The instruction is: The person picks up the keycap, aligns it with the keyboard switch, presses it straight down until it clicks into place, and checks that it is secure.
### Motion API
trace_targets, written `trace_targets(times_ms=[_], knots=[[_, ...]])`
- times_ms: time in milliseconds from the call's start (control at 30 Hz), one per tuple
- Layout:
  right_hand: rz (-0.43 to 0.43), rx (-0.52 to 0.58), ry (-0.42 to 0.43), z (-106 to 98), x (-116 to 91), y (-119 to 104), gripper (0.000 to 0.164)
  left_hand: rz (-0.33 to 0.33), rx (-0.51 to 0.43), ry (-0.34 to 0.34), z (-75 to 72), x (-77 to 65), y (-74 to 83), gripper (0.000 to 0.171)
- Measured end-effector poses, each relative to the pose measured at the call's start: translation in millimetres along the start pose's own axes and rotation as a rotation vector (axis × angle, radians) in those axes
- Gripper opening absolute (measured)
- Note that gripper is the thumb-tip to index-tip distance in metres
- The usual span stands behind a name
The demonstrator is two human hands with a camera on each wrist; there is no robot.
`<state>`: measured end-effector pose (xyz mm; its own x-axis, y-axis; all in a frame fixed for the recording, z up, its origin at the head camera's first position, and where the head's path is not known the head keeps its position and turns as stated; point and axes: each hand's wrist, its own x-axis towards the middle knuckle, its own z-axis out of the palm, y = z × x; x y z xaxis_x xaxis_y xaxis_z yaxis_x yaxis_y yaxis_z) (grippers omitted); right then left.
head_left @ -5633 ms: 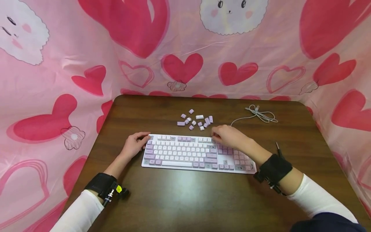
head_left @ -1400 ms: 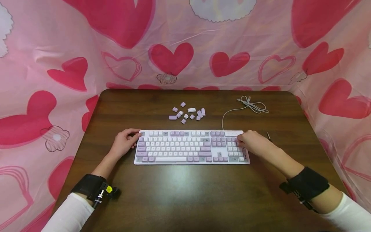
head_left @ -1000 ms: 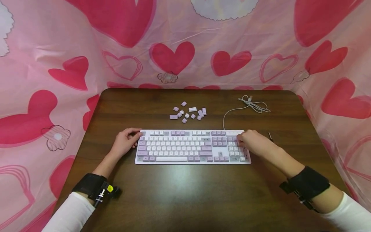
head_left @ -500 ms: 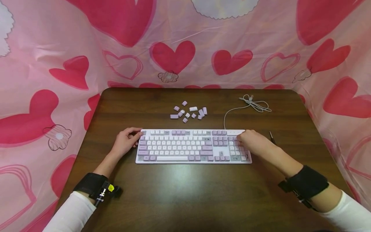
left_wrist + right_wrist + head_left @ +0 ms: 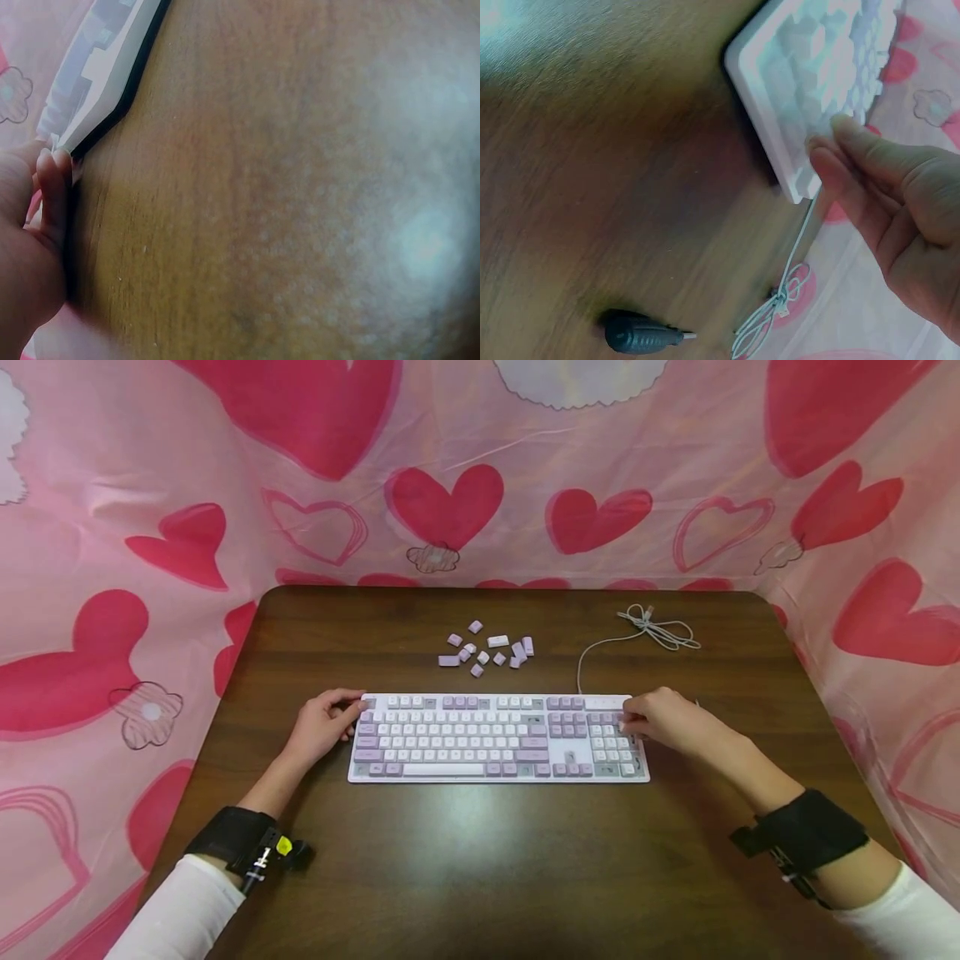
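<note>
A white and lilac keyboard lies flat on the brown table, with several grey spots where no keycap shows. My left hand holds its far left corner, thumb and index finger at the edge; the left wrist view shows fingertips on that corner. Above the number pad at the right end is my right hand. Its thumb and index finger point toward the keys with a small gap between them and nothing visible inside. Several loose keycaps, white and lilac, lie scattered behind the keyboard.
A thin pale cable runs from the keyboard's back edge to a tied coil at the far right. Right of the keyboard lies a small screwdriver-like tool with a dark ribbed handle. A pink heart-patterned cloth encloses the table.
My right hand went from the top middle keys to the number pad, then drew slightly up and right off it. One white keycap has left the loose group. My left hand stays on the corner.
</note>
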<state>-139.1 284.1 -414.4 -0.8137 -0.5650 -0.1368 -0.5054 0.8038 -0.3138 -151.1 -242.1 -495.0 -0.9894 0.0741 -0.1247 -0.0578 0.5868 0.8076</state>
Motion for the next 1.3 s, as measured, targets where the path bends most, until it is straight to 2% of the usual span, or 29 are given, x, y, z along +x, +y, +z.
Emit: trace_targets(times_ms=[267, 467, 733, 1133, 1300], knots=[[-0.055, -0.045, -0.019, 1.3, 2.9, -5.3, 0.017, 0.006, 0.003, 0.002, 0.3, 0.3, 0.8, 0.044], [-0.082, -0.087, 0.005, 0.8, 4.4, -10.3, 0.019, -0.002, 0.016, 0.006, -2.2, 0.9, 2.9, 0.045], [-0.013, -0.128, -0.029, 0.9, 4.8, -18.5, 0.013, 0.010, 0.017, 0.007, -2.4, 1.0, 1.6, 0.043], [-0.011, -0.137, -0.047, 3.3, 5.5, -18.4, 0.007, 0.018, 0.011, 0.011, -1.4, 0.4, 1.8, 0.041], [-0.025, -0.169, -0.049, 3.9, 3.3, -19.2, 0.011, 0.003, 0.010, 0.002, -1.3, 0.0, 2.2, 0.041]])
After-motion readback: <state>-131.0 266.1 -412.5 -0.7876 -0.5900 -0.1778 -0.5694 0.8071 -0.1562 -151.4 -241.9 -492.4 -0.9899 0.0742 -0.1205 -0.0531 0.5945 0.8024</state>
